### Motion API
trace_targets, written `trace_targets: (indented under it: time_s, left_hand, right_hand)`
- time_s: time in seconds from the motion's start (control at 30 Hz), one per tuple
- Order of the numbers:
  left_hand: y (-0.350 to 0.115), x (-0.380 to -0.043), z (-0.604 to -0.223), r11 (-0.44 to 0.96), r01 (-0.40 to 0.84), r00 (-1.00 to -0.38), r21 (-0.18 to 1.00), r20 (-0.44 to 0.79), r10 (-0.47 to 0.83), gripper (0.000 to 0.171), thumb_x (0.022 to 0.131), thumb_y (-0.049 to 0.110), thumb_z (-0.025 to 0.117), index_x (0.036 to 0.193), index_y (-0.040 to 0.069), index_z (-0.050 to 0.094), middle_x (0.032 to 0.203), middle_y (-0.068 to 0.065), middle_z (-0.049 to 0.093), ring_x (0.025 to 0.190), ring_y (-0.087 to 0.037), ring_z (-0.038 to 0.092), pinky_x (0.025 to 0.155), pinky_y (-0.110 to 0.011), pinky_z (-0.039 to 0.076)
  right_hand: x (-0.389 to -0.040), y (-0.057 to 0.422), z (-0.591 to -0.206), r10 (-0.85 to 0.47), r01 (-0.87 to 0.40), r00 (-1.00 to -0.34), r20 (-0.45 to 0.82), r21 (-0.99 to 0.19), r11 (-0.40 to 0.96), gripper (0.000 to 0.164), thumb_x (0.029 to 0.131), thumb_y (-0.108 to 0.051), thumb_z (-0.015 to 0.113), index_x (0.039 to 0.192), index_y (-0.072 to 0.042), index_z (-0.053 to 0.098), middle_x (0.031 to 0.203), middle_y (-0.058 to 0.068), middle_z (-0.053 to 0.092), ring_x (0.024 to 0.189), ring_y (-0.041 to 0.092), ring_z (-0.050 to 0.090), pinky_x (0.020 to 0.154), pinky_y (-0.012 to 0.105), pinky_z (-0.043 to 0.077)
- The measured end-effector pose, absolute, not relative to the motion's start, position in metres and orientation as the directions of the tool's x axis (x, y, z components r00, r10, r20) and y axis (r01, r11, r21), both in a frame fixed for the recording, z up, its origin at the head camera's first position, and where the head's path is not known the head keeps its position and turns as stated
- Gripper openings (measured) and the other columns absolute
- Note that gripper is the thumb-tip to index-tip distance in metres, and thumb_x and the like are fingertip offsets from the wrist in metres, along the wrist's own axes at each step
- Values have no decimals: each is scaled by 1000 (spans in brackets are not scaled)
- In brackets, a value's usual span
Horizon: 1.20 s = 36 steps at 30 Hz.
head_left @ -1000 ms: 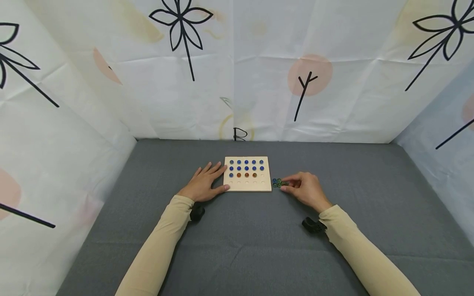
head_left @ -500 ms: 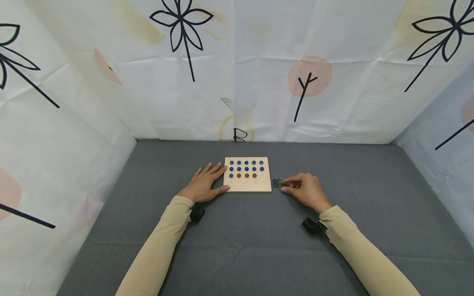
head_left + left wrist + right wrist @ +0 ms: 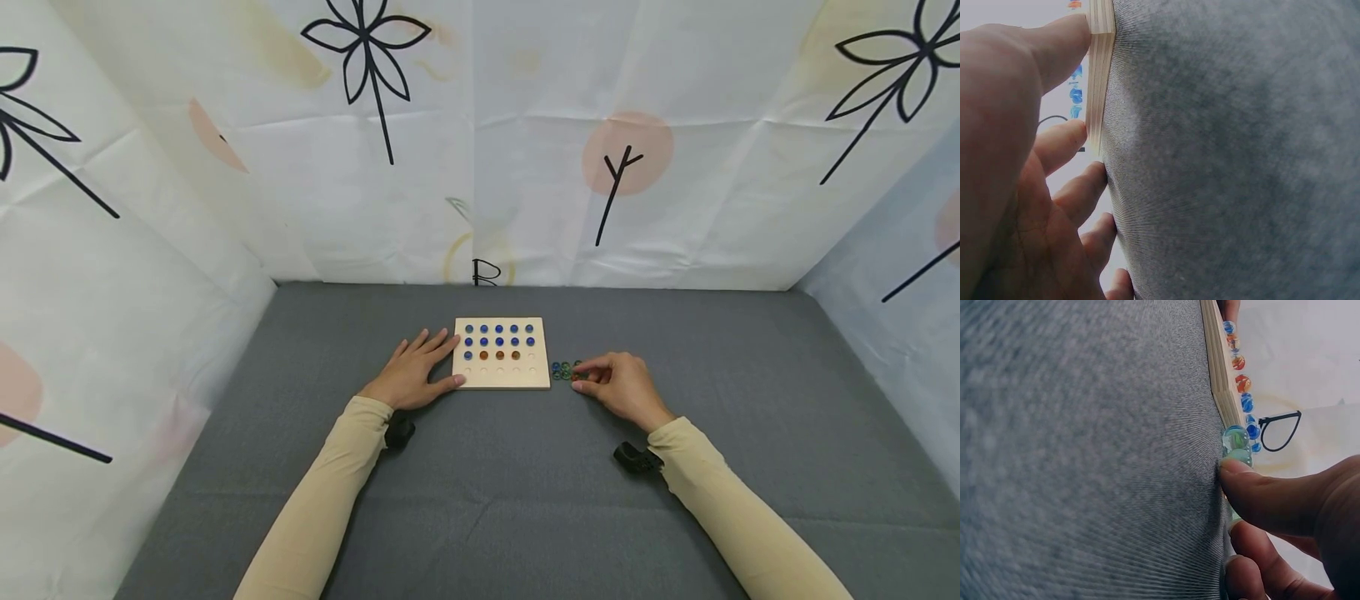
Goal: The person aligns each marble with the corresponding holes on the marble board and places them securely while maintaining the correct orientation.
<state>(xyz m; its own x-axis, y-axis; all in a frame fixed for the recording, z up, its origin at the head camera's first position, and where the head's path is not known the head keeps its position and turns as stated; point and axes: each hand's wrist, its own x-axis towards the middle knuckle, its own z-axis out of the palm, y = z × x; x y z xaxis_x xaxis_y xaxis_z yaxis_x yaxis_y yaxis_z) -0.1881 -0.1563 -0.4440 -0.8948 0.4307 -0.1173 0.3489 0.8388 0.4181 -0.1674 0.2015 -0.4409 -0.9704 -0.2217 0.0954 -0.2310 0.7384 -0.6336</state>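
Note:
A light wooden board (image 3: 491, 382) with rows of holes lies flat, bearing two rows of blue marbles (image 3: 499, 342). Its third row has a blue marble at the left, then orange and brownish marbles (image 3: 500, 356). Resting on the table, my left hand (image 3: 411, 372) has spread fingers, with thumb and index fingertip touching the board's left edge. Just right of the board sits a small cluster of loose glass marbles (image 3: 566, 372), greenish and blue. My right hand (image 3: 622, 385) pinches at its right side, thumb and index about an orange marble (image 3: 577, 376), partly hidden by the fingers.
A grey cloth (image 3: 480, 500) covers the table. White fabric walls (image 3: 540, 200) with plant prints rise behind and at both sides. Each wrist wears a black camera mount, such as the right one (image 3: 636, 457).
My right hand has shifted slightly to the right at the loose marbles, and more of them show between its fingertips. The left hand and the board have stayed in place.

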Motion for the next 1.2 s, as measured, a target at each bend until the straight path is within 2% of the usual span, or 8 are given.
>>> trace_targets:
  time_s: [1.2]
  left_hand:
    - [-155,-188,-442,844,338,-896,417,-132,424,76,101,54,57,163,18,28,167,-10,21,155,-36,9,123,-60,5]
  right_hand:
    - [-168,202,-442,-223,-237,-970,101,-614,753,21,87,-15,83,106,-6,82,74,-1,64,60,13,54,53,30,44]
